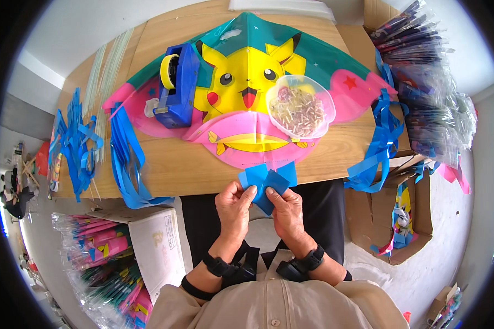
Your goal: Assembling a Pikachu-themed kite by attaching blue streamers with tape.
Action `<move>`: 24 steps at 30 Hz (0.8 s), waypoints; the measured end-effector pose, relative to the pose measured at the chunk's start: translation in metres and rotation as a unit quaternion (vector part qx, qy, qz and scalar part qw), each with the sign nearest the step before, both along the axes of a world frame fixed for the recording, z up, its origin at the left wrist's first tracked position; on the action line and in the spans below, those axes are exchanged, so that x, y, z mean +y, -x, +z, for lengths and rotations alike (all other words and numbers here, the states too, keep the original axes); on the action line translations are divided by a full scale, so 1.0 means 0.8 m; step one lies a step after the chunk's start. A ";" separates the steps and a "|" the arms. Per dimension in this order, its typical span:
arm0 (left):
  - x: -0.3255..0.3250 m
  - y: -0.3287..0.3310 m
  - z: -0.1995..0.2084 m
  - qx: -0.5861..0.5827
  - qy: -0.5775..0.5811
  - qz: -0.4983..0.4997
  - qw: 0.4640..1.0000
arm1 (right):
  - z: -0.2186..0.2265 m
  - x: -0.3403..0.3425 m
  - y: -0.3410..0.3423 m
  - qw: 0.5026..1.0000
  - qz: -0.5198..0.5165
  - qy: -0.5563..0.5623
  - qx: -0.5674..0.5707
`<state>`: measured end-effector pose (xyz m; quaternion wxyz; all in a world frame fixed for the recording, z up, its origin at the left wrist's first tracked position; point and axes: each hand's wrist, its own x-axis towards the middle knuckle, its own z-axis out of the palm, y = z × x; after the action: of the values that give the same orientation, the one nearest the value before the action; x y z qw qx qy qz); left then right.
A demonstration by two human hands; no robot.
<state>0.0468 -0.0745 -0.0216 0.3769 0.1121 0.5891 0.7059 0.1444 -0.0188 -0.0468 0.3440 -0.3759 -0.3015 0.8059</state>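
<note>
A kite (233,66) of thin plastic, green and pink with a yellow cartoon character, lies spread on the wooden table. Just below its bottom edge, at the table's front, my left hand (233,207) pinches the left part of some blue plastic strips (264,204) between thumb and fingers. The right part is pinched the same way by my right hand (287,211). The strips cross between my thumbs; whether they are joined to the kite, I cannot tell. On the kite stand a blue tape dispenser (180,112) and a clear plastic bowl (330,112) of small tube pieces.
Blue streamers (127,162) hang over the table's front left; more streamers (380,145) lie at the right. Thin pale rods (111,71) lie at the far left. Bagged kites are stacked right and lower left, beside a white carton (160,247). An open cardboard box (368,219) stands lower right.
</note>
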 end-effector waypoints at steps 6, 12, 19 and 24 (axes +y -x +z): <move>0.001 0.001 0.000 -0.046 -0.023 0.006 0.999 | -0.005 0.002 -0.003 0.998 -0.003 0.049 0.046; -0.003 0.003 -0.006 -0.104 -0.050 0.027 0.993 | -0.006 0.005 -0.005 0.990 -0.034 0.099 0.092; -0.020 0.024 -0.013 -0.011 -0.019 0.051 0.998 | 0.010 0.027 -0.039 0.987 -0.027 0.084 0.133; -0.015 0.008 -0.002 -0.019 0.012 0.036 0.999 | 0.023 0.008 -0.027 0.990 0.069 -0.100 -0.076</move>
<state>0.0405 -0.0868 -0.0233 0.3636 0.0727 0.5937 0.7142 0.1657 -0.0126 -0.0283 0.3000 -0.3781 -0.4306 0.7627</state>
